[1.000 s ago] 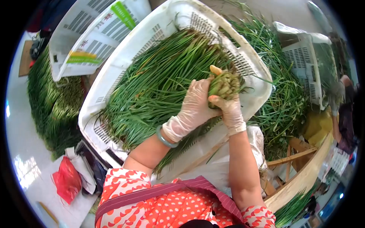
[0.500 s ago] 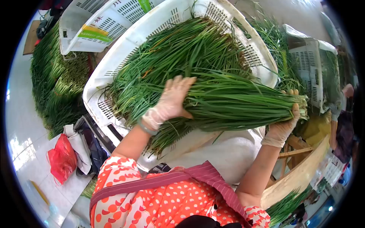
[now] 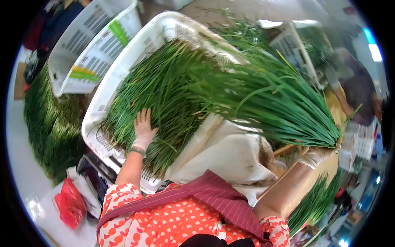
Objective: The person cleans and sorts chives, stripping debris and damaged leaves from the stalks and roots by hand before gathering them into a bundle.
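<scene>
My left hand [image 3: 144, 131], in a pale thin glove, lies with fingers apart on loose green chives [image 3: 168, 86]. These fill much of a white slotted plastic crate [image 3: 97, 114] in front of me. Out to the right, my gloved right hand [image 3: 317, 155] grips a big bunch of chives [image 3: 284, 103] around its stem end. The bunch's leaves fan back leftward over the crate's right side, blurred toward their tips. Below the bunch, a white woven sack [image 3: 230, 154] covers the crate's near right side.
White crates [image 3: 98, 47] stand at the back left, beside heaped chives [image 3: 45, 131] on the floor. A red plastic bag [image 3: 70, 203] lies at the left. On the right are a wooden board [image 3: 323, 171], more chives [image 3: 317, 199], another crate [image 3: 288, 45] and a person [image 3: 358, 90].
My right hand has carried the bunch outward to the right, and its leaves have lifted and spread. My left hand has moved left and down, away from the bunch, onto the crate's chives.
</scene>
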{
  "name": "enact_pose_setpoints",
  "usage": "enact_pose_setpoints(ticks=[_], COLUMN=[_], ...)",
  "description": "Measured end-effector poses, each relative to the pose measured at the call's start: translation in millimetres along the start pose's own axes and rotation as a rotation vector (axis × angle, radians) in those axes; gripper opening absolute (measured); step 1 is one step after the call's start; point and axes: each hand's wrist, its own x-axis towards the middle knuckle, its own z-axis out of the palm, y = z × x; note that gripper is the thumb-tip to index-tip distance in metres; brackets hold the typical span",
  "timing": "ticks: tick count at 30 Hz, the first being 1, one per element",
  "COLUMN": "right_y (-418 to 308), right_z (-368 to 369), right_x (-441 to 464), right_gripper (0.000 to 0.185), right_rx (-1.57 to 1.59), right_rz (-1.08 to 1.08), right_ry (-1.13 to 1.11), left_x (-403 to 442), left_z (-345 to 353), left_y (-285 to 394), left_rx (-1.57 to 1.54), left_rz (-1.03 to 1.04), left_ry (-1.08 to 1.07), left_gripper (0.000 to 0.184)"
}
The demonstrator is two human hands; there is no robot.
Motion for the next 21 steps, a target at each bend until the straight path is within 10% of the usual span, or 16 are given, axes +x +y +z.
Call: enact_pose_setpoints(ticks=[5,8,11,13,21], right_y=[-112.0,-136.8,-144.2,-132.0,-117.7], right_z=[-65.8,-87.5,-128.2,-157.5,-143.0], right_x=[-34.9,-76.0,-118.9,-137.1,-209.8], right_gripper=[0.039,0.03,0.031,0.04,0.064], right_rx=[0.038,-0.135,-0.245,-0.133,0.091], right_rz=[-0.35,-0.587,-0.564,-0.503,-0.179], right_ry=[0.067,0.469,0.538,0.62,0.481], left_x=[4.5,17.4,14.8,-23.8,-202.7], left_z=[-45.3,-64.4,-110.9,-142.1,-100.7], left_y=[33.3,64.4,152.7,255.9,514.7], left_rx=[0.05,-0.017,-0.291,-0.978,0.02], left_rz=[-0.105,0.045,0.577,0.846,1.883], left_ry=[-0.107,0.151,0.35,0.105,0.062], left_gripper=[0.093,0.087,0.075,0.069,0.09])
